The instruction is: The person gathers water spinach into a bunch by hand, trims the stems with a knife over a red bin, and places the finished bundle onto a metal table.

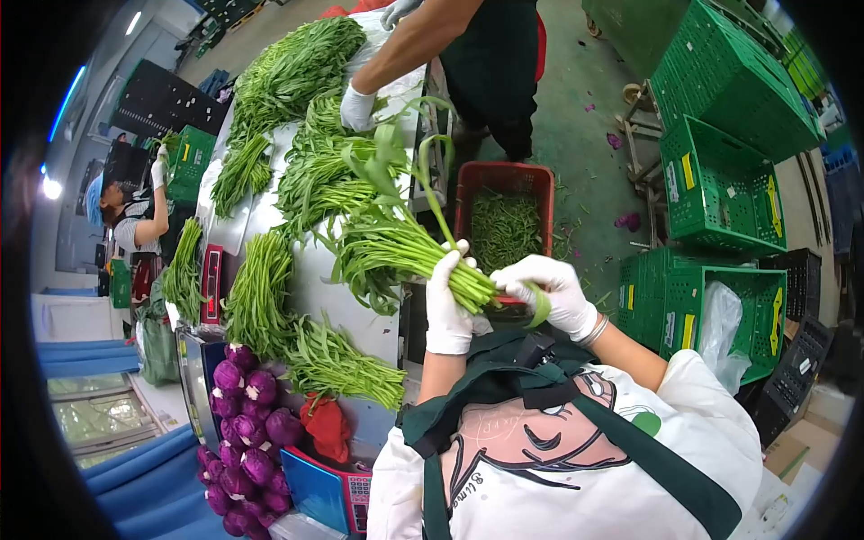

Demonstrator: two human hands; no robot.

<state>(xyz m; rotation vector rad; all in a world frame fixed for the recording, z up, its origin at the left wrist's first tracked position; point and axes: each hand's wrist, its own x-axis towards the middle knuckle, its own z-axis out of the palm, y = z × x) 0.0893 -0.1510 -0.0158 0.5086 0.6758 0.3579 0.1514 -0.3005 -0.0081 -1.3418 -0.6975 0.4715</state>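
My left hand (449,301), in a white glove, is wrapped round a bunch of water spinach (400,245) close to its cut stem ends. The bunch is held over the table's right side, leaves pointing away and to the left. My right hand (555,293), also gloved, is closed beside the cut ends, fingers pinched on a loose green leaf (539,307) that hangs below them. More leafy bunches lie on the metal table (279,148), among them one bunch (258,286) left of my hands and another (346,364) nearer me.
A red crate (549,202) of trimmed greens stands on the floor. A co-worker's gloved hand (357,108) touches the greens on the table. Green crates (720,189) are stacked at the right. Purple onions (241,432) and a blue scale (315,490) sit near left.
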